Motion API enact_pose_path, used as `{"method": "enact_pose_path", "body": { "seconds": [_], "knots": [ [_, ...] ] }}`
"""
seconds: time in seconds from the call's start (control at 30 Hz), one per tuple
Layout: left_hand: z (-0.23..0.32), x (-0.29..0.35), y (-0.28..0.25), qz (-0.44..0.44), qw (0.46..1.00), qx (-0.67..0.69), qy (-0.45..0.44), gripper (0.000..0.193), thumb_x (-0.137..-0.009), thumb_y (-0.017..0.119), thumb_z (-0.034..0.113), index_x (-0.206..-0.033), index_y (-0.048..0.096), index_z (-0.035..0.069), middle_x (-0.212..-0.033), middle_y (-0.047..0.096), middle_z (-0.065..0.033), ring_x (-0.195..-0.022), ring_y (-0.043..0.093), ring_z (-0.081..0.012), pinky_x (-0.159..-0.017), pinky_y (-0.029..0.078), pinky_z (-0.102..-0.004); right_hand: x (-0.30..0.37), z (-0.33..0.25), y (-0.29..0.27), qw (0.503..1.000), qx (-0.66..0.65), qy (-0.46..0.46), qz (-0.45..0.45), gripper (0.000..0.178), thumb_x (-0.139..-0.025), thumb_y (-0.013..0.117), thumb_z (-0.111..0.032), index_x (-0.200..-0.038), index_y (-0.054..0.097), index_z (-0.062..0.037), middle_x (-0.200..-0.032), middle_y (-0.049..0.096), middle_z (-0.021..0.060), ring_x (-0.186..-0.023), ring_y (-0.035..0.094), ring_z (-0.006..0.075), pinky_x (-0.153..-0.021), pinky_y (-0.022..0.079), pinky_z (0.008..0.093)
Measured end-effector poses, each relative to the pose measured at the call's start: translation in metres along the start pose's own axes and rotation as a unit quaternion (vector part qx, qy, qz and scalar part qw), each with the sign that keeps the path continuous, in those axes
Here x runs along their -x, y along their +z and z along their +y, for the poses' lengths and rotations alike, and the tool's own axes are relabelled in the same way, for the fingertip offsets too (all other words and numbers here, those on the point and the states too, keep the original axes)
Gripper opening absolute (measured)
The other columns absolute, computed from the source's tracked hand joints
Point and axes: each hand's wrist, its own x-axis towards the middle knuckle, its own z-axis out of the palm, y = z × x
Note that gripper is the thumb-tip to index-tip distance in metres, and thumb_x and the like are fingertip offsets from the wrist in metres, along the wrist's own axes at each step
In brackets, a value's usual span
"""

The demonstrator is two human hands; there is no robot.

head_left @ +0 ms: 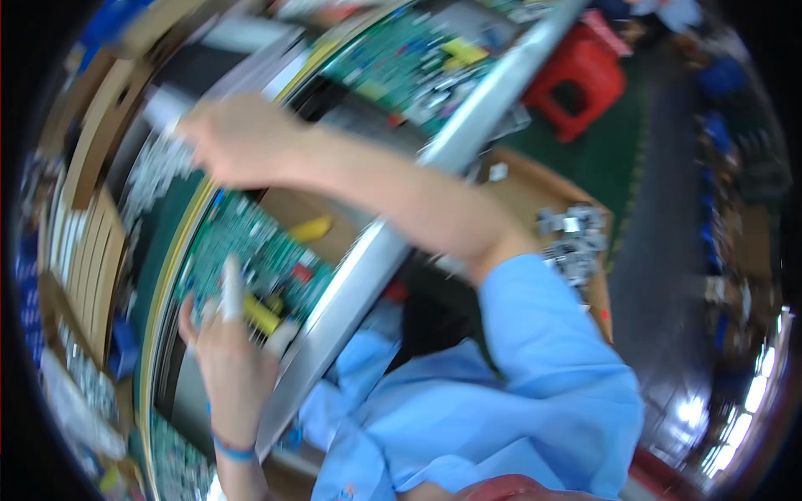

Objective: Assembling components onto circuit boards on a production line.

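A green circuit board (246, 242) with red, yellow and white parts lies on the line in front of me. Over its near end is my left hand (234, 359), its fingers apart and white covers on one finger and the thumb. Whether those fingertips touch the board is unclear. My right arm stretches across to the far left. My right hand (242, 142) is smeared by motion beyond the rail, close to a pile of small white parts (154, 175). A blurred whitish shape shows at its fingertips; I cannot make out whether the hand holds it.
A silver metal rail (351, 280) runs diagonally between me and the line. Another populated circuit board (405, 67) lies farther along. To the right stand a cardboard box (597, 288) with small metallic parts and a red stool (585, 75). Cardboard trays (100, 134) line the left.
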Motion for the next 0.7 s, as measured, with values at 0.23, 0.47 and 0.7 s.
{"method": "enact_pose_path", "body": {
  "seconds": [0.23,0.47,0.7],
  "knots": [
    [-0.023,-0.017,0.066,0.339,0.803,0.487,0.053,0.047,-0.087,0.060,0.048,-0.082,0.067,0.002,-0.064,0.057,-0.0022,-0.071,0.060,-0.0178,-0.110,0.019,-0.0456,-0.017,0.057,-0.047,0.992,0.125,-0.022,-0.022,0.032,-0.079,0.066,-0.019,-0.109,0.063,-0.0101,-0.087,0.066,0.0125,-0.081,0.065,0.0341,-0.068,0.051,0.0463],
    [-0.056,0.087,0.048,0.340,0.181,0.751,0.536,0.039,-0.089,0.042,0.009,-0.051,0.054,0.007,-0.052,0.060,-0.0076,-0.042,0.055,-0.0162,-0.067,0.048,-0.0319,0.002,0.035,-0.072,0.994,0.099,0.027,-0.034,0.029,-0.087,0.065,-0.025,-0.110,0.068,-0.0080,-0.102,0.069,0.0111,-0.093,0.065,0.0214,-0.082,0.050,0.0346],
    [-0.054,0.192,0.025,0.424,0.231,0.532,0.696,0.029,-0.092,0.047,0.003,-0.068,0.063,0.001,-0.065,0.065,-0.0114,-0.053,0.062,-0.0175,-0.081,0.051,-0.0378,0.043,0.026,-0.088,0.974,-0.178,-0.091,-0.104,0.030,-0.097,0.049,-0.020,-0.107,0.061,0.0051,-0.099,0.066,0.0151,-0.076,0.058,0.0167,-0.072,0.048,0.0295]
  ]
}}
